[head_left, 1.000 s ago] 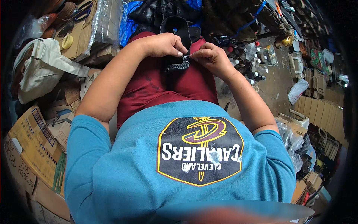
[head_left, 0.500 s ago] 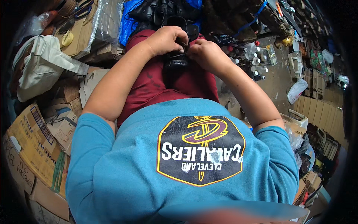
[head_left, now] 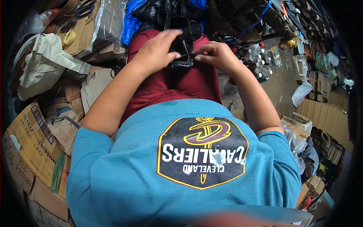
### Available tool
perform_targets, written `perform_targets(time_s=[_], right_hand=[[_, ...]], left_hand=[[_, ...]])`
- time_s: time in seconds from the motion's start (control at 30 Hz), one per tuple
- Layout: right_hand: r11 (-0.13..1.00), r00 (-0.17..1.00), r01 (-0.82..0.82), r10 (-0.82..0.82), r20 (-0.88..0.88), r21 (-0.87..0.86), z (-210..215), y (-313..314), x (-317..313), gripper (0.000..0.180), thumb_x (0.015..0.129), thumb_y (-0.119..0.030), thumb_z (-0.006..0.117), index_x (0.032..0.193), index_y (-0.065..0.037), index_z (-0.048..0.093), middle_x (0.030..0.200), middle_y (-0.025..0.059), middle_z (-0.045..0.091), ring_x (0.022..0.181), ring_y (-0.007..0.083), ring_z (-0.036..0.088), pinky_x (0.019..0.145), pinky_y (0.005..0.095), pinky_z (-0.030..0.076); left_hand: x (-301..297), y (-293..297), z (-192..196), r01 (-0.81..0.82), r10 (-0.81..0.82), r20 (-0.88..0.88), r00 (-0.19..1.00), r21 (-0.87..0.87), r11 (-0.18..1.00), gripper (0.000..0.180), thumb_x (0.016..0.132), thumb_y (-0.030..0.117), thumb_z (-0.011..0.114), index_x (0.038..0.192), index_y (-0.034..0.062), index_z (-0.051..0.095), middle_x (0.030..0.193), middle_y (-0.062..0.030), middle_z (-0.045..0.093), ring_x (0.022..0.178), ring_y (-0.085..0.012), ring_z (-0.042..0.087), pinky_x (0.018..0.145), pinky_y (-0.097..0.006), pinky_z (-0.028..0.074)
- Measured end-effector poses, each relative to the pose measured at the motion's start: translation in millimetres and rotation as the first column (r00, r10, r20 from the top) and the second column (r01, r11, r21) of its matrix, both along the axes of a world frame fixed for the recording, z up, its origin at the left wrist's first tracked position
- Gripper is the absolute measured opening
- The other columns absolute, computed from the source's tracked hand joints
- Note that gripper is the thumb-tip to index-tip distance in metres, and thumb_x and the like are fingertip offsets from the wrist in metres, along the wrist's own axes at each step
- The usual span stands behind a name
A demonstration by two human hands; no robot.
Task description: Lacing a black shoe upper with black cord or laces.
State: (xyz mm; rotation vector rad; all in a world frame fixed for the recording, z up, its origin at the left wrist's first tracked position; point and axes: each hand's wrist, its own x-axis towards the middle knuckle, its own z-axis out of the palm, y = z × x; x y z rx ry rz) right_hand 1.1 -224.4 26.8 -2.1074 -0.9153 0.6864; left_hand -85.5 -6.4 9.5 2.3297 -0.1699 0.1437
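Note:
A black shoe (head_left: 181, 65) lies on my lap between my thighs, its rounded end toward me. Its opening and dark upper stretch away from me, partly behind my fingers. My left hand (head_left: 157, 51) is at the shoe's left side, thumb and fingers spread apart with nothing visible between them. On the opposite side, my right hand (head_left: 214, 55) has its thumb and forefinger pinched close to the shoe's edge. Whatever is in that pinch is too small to make out. Maroon trousers (head_left: 147, 89) cover my legs under the shoe.
Several black shoes (head_left: 151, 13) are heaped on a blue plastic sheet (head_left: 128, 20) beyond my knees. Several bottles (head_left: 261, 62) stand on the floor to the right. Cardboard boxes (head_left: 28, 140) and a pale cloth bag (head_left: 43, 64) crowd my left side.
My left hand has opened and drawn back leftward from the shoe. My right hand has shifted slightly, its fingers stretching toward the shoe's edge. More of the shoe's opening shows between them.

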Motion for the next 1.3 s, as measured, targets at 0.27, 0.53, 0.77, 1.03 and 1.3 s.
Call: perform_targets(time_s=[0.27,0.53,0.77,1.03,1.3], right_hand=[[0.53,0.567,0.623,0.2,-0.799,0.575,-13,-130,30,0.024,0.091,-0.025,0.057,0.108,-0.009,0.059,0.088,0.0011,0.057,0.081,0.0153,0.056,0.091,0.0421,0.045],[0.901,0.953,0.262,-0.297,-0.053,-0.346,-53,-111,0,0.041,0.088,-0.041,0.06,0.094,-0.002,0.069,0.08,0.0119,0.068,0.074,0.0183,0.063,0.071,0.031,0.048],[0.905,0.932,0.257,-0.139,0.336,-0.339,-75,-138,-13,0.044,0.089,-0.041,0.055,0.067,-0.003,0.056,0.067,0.017,0.058,0.067,0.0364,0.056,0.06,0.0424,0.042],[0.57,0.287,0.821,-0.458,-0.841,-0.031,-82,-163,-17,0.057,0.092,-0.053,0.047,0.134,-0.015,0.043,0.071,-0.0024,0.052,0.066,0.0102,0.051,0.063,0.0246,0.038],[0.586,0.521,0.81,-0.732,-0.439,-0.016,-62,-138,-10,0.045,0.089,-0.044,0.055,0.122,-0.014,0.059,0.111,0.0012,0.059,0.097,0.011,0.053,0.085,0.0267,0.034]], left_hand=[[-45,89,34,-0.027,0.08,-0.574,0.815,0.1,0.995,0.024,0.087,0.021,0.06,0.096,-0.0005,0.064,0.087,-0.0127,0.064,0.089,-0.0211,0.062,0.083,-0.031,0.046],[-12,24,39,-0.252,-0.017,-0.261,0.965,-0.911,-0.327,0.04,0.096,0.036,0.047,0.064,0.0124,0.047,0.066,-0.0039,0.053,0.069,-0.0235,0.054,0.079,-0.039,0.04],[-22,109,9,-0.294,-0.086,-0.286,0.954,-0.95,-0.106,0.044,0.098,0.033,0.045,0.059,0.0168,0.032,0.055,0.003,0.027,0.049,-0.0115,0.027,0.068,-0.03,0.035],[-5,143,1,-0.664,0.59,-0.381,0.712,-0.092,0.742,0.034,0.093,0.035,0.051,0.101,0.0056,0.066,0.096,-0.0144,0.065,0.089,-0.0206,0.064,0.081,-0.038,0.047],[68,-24,21,0.091,0.065,-0.33,0.942,0.437,0.895,0.05,0.074,0.045,0.067,0.096,0.0005,0.068,0.112,-0.0168,0.056,0.098,-0.032,0.059,0.085,-0.039,0.048]])
